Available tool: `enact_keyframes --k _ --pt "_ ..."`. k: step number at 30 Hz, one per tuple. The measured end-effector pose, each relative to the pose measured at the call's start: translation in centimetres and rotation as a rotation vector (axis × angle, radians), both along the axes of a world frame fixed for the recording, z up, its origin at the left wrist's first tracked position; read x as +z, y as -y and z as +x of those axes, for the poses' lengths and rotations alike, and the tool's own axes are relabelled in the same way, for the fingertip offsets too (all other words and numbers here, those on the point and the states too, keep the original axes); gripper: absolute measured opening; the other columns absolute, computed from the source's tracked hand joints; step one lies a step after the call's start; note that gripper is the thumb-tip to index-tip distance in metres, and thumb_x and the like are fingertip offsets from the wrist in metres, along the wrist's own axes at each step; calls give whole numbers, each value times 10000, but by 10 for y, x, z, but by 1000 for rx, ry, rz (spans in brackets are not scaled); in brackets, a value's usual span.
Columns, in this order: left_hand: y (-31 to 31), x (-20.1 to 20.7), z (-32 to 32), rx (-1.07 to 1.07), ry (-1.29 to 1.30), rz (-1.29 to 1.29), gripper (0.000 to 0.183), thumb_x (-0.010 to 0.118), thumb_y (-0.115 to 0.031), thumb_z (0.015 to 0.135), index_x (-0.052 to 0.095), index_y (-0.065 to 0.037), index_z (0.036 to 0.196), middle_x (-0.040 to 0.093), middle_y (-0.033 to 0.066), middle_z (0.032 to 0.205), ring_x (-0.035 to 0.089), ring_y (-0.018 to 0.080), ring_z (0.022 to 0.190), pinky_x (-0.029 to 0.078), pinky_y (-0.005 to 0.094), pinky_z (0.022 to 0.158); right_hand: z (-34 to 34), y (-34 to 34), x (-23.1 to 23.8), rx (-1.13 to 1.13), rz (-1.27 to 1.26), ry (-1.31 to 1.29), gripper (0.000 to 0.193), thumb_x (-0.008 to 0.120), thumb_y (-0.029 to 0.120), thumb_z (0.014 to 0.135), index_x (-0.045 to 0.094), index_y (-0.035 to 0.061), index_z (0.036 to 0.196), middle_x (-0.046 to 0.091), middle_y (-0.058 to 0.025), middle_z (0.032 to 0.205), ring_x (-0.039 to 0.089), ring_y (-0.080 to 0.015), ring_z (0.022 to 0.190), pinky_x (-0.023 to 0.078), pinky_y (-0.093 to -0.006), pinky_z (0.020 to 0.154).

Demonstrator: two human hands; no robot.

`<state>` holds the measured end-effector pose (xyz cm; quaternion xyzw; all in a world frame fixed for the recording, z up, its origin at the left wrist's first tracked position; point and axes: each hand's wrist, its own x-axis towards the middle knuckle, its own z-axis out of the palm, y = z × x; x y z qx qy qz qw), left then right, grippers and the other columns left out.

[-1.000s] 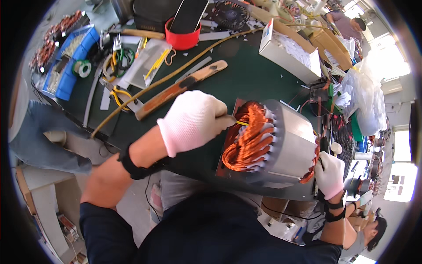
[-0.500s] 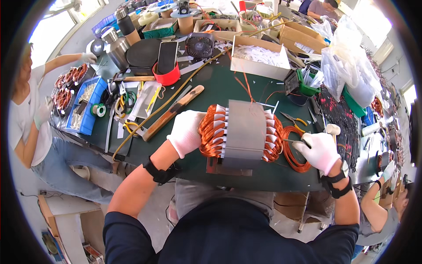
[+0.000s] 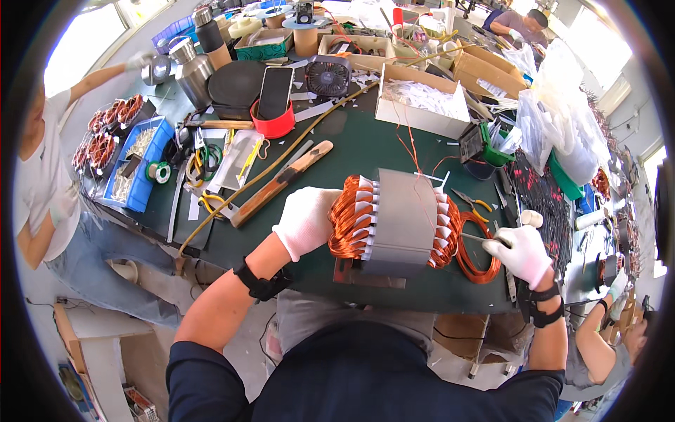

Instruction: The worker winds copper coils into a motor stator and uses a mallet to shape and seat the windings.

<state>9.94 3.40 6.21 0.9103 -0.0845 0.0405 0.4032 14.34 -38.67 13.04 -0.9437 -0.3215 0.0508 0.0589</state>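
A motor stator (image 3: 403, 214) lies on its side on the green bench in front of me, a grey core with copper windings bulging from both ends. White paper tabs stick out between core and windings. My left hand (image 3: 306, 219), in a white glove, grips the left winding (image 3: 348, 219); its fingertips are hidden behind the copper. At the other end my gloved right hand (image 3: 524, 254) is closed round a thin metal rod (image 3: 472, 238), which points left at the right winding (image 3: 444, 228). A coil of copper wire (image 3: 485, 271) rests between that hand and the stator.
Pliers (image 3: 472, 202) and a mallet (image 3: 531, 219) lie beyond my right hand. A wooden stick (image 3: 281, 184) is left of the stator. Behind stand a white box of paper pieces (image 3: 422, 112), a phone (image 3: 275, 93) in a red holder and a small fan (image 3: 328, 76). Other people work on both sides.
The stator and both hands sit slightly lower and farther right in view, as the view itself has shifted. More of the rod shows between my right hand and the winding.
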Motion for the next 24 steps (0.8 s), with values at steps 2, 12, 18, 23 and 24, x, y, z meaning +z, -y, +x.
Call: enact_keyframes --k 2,12,18,23,24 --pt "-4 2 1 -5 20 28 195 738 -229 848 728 -54 934 685 221 831 661 429 827 548 425 707 -6 19 13 118 -70 28 235 736 330 889 737 120 785 621 -112 665 627 -335 604 478 -420 550" --pt "-123 -38 93 159 93 642 209 597 -223 916 742 -74 938 742 169 914 716 369 908 563 477 817 1 120 -52 -759 619 -348 244 676 166 969 687 -26 1119 692 -84 827 648 -128 691 516 -259 632" --pt "-116 -39 106 194 -101 614 242 645 -253 849 719 -53 964 734 183 925 711 380 937 554 477 862 15 59 -46 -408 407 130 253 576 -10 978 652 -43 1217 695 -127 1180 661 -214 1083 510 -332 994" --pt "-104 -17 64 124 139 280 161 592 -212 929 605 -52 939 673 201 824 663 418 795 513 485 730 21 -30 -14 -426 564 -3 298 542 -34 985 629 -39 1269 672 -133 1205 641 -203 1099 500 -326 997" --pt "-95 -4 51 65 184 213 140 611 -196 940 623 -57 959 665 198 821 659 411 755 508 463 697 16 -52 -5 -370 571 17 306 531 -40 984 624 -44 1276 667 -137 1209 640 -206 1095 499 -329 997"
